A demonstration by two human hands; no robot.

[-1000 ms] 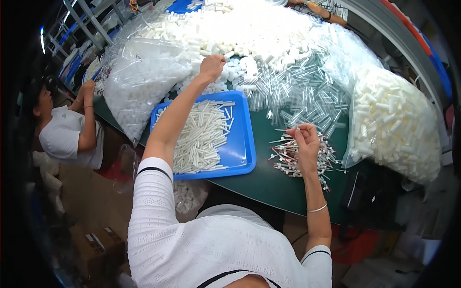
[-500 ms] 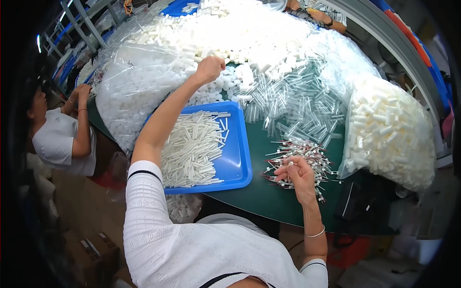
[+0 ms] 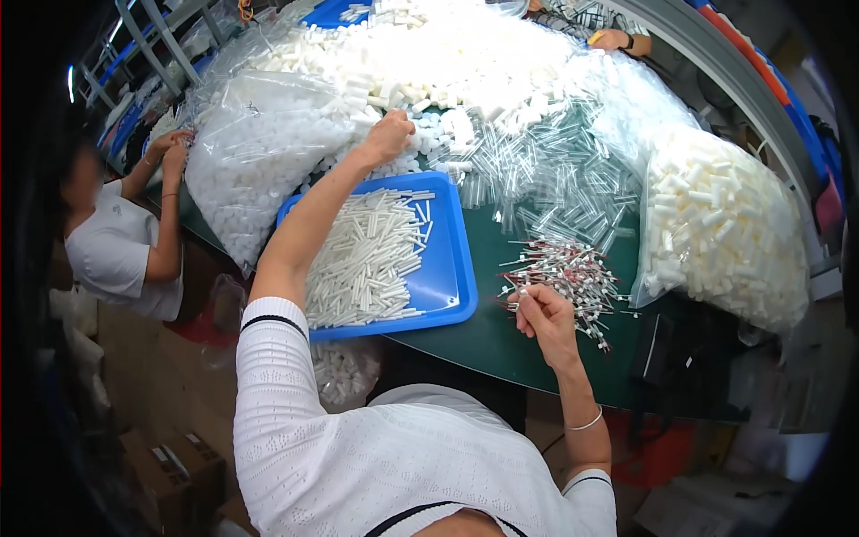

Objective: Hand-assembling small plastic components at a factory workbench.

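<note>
My left hand (image 3: 389,136) is closed, its fingers pinched above the loose white caps (image 3: 407,163) beyond the blue tray. Whatever it holds, if anything, is hidden. Beneath that forearm lies the blue tray (image 3: 445,288), holding many thin white rods (image 3: 371,259). At the near left edge of a heap of small white-tipped parts with red and pale leads (image 3: 577,277), my right hand (image 3: 546,320) pinches thumb against fingers. A tiny pale bit shows at its fingertips, too small to name. Clear tubes (image 3: 555,174) are spread between the two hands, farther back.
A large pile of thick white cylinders (image 3: 447,67) covers the far table. Bulging clear bags stand left (image 3: 259,152) and right (image 3: 725,233). One co-worker (image 3: 125,242) sits at left; another person's hand (image 3: 613,40) shows at far right. The green table's edge (image 3: 465,362) curves before me.
My left hand has drawn back slightly toward the tray. My right hand has shifted to the heap's near edge, its fingers closer together. The view has tilted a little.
</note>
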